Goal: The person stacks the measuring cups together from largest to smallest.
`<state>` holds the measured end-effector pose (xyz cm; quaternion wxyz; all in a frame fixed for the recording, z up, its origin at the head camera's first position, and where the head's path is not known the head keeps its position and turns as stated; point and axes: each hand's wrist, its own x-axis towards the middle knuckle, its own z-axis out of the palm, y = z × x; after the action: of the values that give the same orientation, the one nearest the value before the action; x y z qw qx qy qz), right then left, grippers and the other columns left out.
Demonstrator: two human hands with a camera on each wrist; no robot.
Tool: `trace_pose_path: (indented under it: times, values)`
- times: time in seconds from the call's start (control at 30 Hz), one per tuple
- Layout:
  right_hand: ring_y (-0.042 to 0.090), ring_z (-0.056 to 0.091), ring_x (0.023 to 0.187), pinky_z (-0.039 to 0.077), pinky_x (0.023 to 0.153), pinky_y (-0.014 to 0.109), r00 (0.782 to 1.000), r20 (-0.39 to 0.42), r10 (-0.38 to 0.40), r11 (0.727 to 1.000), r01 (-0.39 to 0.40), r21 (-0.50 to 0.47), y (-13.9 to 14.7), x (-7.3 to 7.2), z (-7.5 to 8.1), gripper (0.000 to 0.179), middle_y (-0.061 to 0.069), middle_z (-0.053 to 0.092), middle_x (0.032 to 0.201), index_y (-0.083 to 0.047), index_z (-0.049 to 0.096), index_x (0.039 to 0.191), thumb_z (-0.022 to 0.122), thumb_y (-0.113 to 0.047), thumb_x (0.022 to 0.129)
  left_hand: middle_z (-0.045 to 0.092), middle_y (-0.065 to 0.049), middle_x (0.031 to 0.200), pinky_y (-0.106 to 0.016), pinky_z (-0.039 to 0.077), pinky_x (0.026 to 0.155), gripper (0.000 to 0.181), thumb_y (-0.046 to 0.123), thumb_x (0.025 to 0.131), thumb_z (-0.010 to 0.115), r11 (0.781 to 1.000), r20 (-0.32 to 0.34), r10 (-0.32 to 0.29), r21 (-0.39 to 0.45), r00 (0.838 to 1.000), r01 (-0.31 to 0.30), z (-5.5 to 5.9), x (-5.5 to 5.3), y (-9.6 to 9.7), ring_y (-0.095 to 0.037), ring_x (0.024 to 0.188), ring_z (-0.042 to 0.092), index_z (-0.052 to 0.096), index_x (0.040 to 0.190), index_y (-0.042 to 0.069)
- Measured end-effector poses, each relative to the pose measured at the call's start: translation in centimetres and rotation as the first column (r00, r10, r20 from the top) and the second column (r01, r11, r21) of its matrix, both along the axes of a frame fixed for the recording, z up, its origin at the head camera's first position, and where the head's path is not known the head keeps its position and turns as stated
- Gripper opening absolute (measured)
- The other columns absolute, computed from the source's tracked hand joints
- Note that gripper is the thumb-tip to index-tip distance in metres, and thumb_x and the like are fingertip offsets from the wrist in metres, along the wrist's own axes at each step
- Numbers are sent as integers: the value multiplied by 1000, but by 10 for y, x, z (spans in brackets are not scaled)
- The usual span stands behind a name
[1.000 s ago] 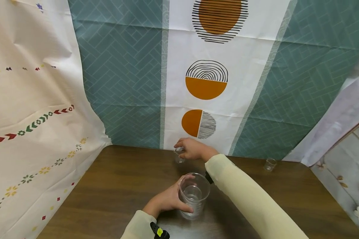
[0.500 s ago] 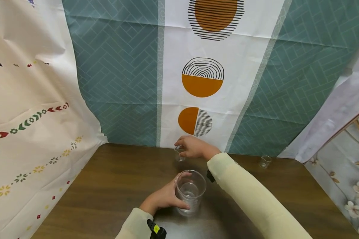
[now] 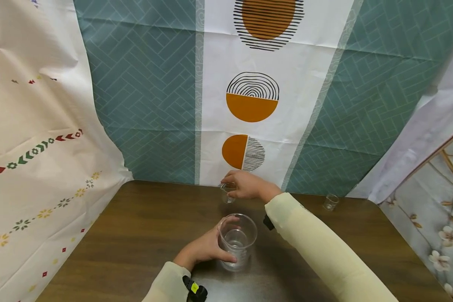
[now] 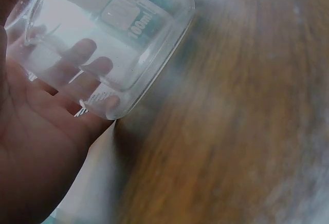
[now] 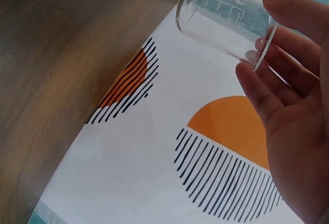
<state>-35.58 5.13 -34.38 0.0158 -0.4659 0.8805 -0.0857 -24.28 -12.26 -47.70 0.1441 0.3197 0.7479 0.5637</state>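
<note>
— Shifted slightly rightward since earlier: see the right hand (image 3: 245, 184) and its small, clear, cylindrical glass beaker (image 5: 226, 23).
— And nearest?
— Look at the left hand (image 3: 211, 247), spread wide and curled round the side of a larger clear beaker (image 3: 247, 243), probably for steadiness.
— Beyond that?
— Find the small beaker ahead of the left hand, pinched by the right across its rim, probably keeping the base free.
— Farthest?
— Spot another small clear glass (image 3: 330, 202), well right of the right hand, untouched.

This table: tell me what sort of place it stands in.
Probably a makeshift indoor work corner: a brown table with creased, patterned sheets on three sides, and a clear, marked beaker in the right hand.
</note>
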Motion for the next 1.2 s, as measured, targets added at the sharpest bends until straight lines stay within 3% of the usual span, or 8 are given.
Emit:
trace_pose_path:
  times: [0.3, 0.53, 0.8, 0.97, 1.2]
  values:
    - [21, 63, 104, 50, 93, 35, 999, -35, 10, 1000, -10, 17, 4, 7, 6, 43, 9, 65, 120, -8, 63, 127, 70, -22, 87, 35, 10, 147, -25, 35, 105, 94, 24, 70, 87, 1000, 17, 8, -22, 1000, -7, 1, -1, 0, -13, 127, 46, 29, 143, 37]
    - [18, 63, 103, 51, 92, 33, 998, -56, 21, 999, -19, 34, 8, 10, 11, 42, 5, 65, 119, -9, 64, 126, 70, -24, 88, 41, -2, 147, -24, 37, 103, 99, 22, 71, 86, 1000, 24, -16, -1, 1000, 16, 0, -2, 0, -14, 127, 47, 26, 148, 22]
    - [20, 63, 106, 50, 95, 35, 998, -50, 29, 999, -27, 37, 11, 16, 20, 43, 6, 64, 121, -7, 63, 127, 69, -26, 89, 48, -1, 142, -22, 39, 101, 97, 21, 71, 86, 1000, 29, -21, 1, 999, 21, 1, -1, 0, -13, 123, 51, 27, 147, 26]
    - [24, 63, 108, 50, 96, 36, 998, -46, 44, 999, -43, 26, 13, 20, 25, 43, 8, 64, 123, -7, 63, 127, 70, -24, 88, 48, 1, 142, -23, 39, 101, 96, 21, 71, 86, 1000, 25, -20, 4, 999, 19, 2, -1, -1, -13, 123, 51, 27, 146, 30]
    - [21, 63, 105, 50, 95, 34, 997, -53, 50, 998, -48, 36, 13, 24, 34, 42, 8, 64, 122, -8, 64, 126, 69, -25, 88, 44, 1, 145, -21, 37, 102, 95, 21, 70, 87, 1000, -3, -15, 13, 1000, 15, 0, -2, -1, -14, 125, 49, 29, 145, 32]
